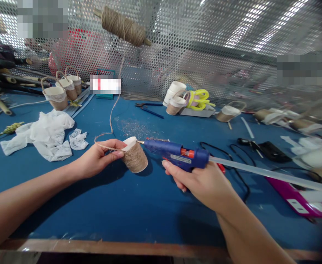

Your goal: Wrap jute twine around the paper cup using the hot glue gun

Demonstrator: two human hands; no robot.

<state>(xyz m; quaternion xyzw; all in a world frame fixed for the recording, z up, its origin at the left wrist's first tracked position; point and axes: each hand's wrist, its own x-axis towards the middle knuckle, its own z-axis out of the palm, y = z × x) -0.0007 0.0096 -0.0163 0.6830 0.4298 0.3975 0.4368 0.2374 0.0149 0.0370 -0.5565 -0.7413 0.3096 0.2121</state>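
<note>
In my left hand [106, 156] is a small paper cup [135, 157] wound with brown twine, tilted above the blue table. Its white rim band shows at the top. The fingers of that hand also pinch the twine [112, 113], which runs up to a spool [124, 27] on a stick. My right hand [202, 179] grips a blue glue gun [177, 152] by its handle, with a long clear glue stick [273, 176] out of its back. The gun's nozzle is at the cup's rim; whether it touches cannot be told.
White lace [45, 134] lies on the left, with several handled cups [55, 99] behind it. Blue pliers [150, 109] and stacked cups [174, 91] are at the back. On the right are a black cord [243, 183] and a purple power strip [295, 200]. Perforated metal [177, 47] stands behind.
</note>
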